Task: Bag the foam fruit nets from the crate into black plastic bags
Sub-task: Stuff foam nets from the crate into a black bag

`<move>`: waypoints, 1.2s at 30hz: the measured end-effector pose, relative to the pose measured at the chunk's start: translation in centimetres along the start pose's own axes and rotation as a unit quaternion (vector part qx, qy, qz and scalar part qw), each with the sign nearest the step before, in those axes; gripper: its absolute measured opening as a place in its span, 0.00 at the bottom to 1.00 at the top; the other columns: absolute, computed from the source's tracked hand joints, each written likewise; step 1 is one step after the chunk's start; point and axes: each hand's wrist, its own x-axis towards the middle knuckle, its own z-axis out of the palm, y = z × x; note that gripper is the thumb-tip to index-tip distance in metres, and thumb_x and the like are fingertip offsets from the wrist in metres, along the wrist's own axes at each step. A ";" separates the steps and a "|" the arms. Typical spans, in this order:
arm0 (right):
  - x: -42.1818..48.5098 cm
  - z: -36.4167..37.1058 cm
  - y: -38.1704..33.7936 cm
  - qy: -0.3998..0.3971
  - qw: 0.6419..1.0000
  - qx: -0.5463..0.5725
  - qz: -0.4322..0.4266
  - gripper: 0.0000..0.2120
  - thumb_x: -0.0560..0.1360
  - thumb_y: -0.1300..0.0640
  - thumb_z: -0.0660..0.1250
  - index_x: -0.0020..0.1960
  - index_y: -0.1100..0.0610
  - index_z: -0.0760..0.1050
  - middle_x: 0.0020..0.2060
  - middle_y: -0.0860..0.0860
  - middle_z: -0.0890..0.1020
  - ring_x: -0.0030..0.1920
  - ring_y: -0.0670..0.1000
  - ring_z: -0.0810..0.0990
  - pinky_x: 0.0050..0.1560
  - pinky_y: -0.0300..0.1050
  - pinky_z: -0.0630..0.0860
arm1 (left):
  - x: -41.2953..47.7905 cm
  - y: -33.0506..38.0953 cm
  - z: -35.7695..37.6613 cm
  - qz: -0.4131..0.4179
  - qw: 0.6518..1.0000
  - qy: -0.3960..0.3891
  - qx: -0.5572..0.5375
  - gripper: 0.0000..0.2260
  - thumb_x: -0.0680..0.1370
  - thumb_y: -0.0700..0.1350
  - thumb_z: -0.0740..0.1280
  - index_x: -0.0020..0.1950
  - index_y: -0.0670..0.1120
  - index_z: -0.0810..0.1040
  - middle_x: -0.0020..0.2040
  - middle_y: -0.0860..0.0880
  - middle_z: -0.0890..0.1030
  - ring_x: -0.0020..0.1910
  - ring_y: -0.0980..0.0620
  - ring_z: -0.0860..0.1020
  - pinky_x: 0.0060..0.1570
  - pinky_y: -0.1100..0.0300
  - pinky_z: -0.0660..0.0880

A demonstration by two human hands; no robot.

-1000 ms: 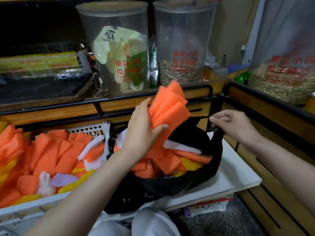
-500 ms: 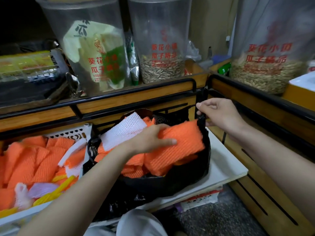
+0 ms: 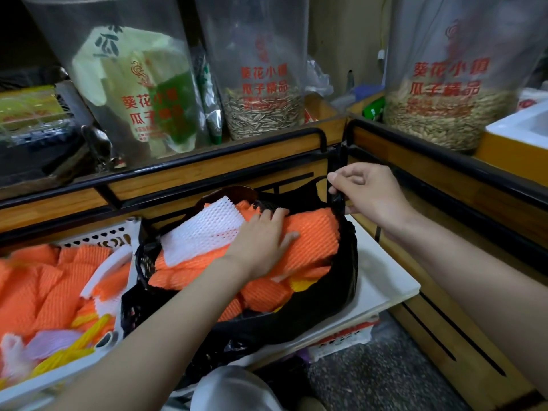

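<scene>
While my left hand (image 3: 261, 241) lies flat on the heap, its fingers straight and spread to press the top orange nets (image 3: 311, 241) down into the black bag (image 3: 335, 292), my right hand (image 3: 370, 194) has thumb and forefinger clamped on the bag's handle strip at the far right edge of the mouth, holding it up and open. By my reckoning this bag is close to its limit. Orange nets fill it to the rim, a white net (image 3: 204, 232) lies on top just left of my left hand, and a bit of yellow net (image 3: 299, 284) shows lower down near the front wall. The bag sits on the white worktop (image 3: 385, 286), touching the crate (image 3: 100, 237) on its left. That crate is where the rest of the job lies: a deep layer of loose nets (image 3: 44, 283), mostly orange with some yellow, white and pale purple at the near corner, waits in it. I'd call the task partly done, with one bag nearly packed and tying off plus at least another bagful left. Whether other filled bags exist I cannot tell, as none shows.
</scene>
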 end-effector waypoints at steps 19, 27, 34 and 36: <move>0.2 0.5 -0.7 0.021 1.000 0.002 -0.016 0.07 0.77 0.55 0.66 0.47 0.57 0.79 0.38 0.49 0.82 0.47 0.53 0.82 0.45 0.53 0.82 | -1.8 0.8 1.3 0.101 0.988 -0.043 0.110 0.34 0.77 0.65 0.39 0.75 0.46 0.60 0.75 0.46 0.62 0.75 0.46 0.57 0.73 0.52 0.52; -0.3 1.2 -1.0 0.003 0.998 -0.030 -0.062 0.06 0.76 0.54 0.66 0.46 0.56 0.79 0.36 0.46 0.82 0.42 0.56 0.82 0.39 0.52 0.80 | -0.3 -0.7 2.9 0.040 0.975 -0.154 0.157 0.29 0.80 0.60 0.41 0.77 0.48 0.41 0.78 0.49 0.43 0.76 0.48 0.40 0.74 0.50 0.39; -0.4 1.3 -0.1 0.013 0.997 -0.066 -0.041 0.05 0.77 0.54 0.65 0.46 0.55 0.78 0.36 0.47 0.82 0.40 0.51 0.82 0.43 0.50 0.82 | -1.4 -1.1 1.8 0.111 0.985 -0.053 0.118 0.24 0.82 0.52 0.50 0.75 0.42 0.52 0.77 0.46 0.53 0.77 0.48 0.48 0.75 0.53 0.44; -0.3 1.3 0.2 0.017 0.996 -0.081 -0.038 0.03 0.77 0.55 0.65 0.46 0.53 0.76 0.38 0.48 0.82 0.42 0.48 0.80 0.48 0.52 0.80 | -1.9 -1.1 1.2 0.126 0.983 -0.025 0.132 0.21 0.82 0.50 0.51 0.71 0.42 0.60 0.75 0.43 0.58 0.75 0.45 0.53 0.73 0.53 0.49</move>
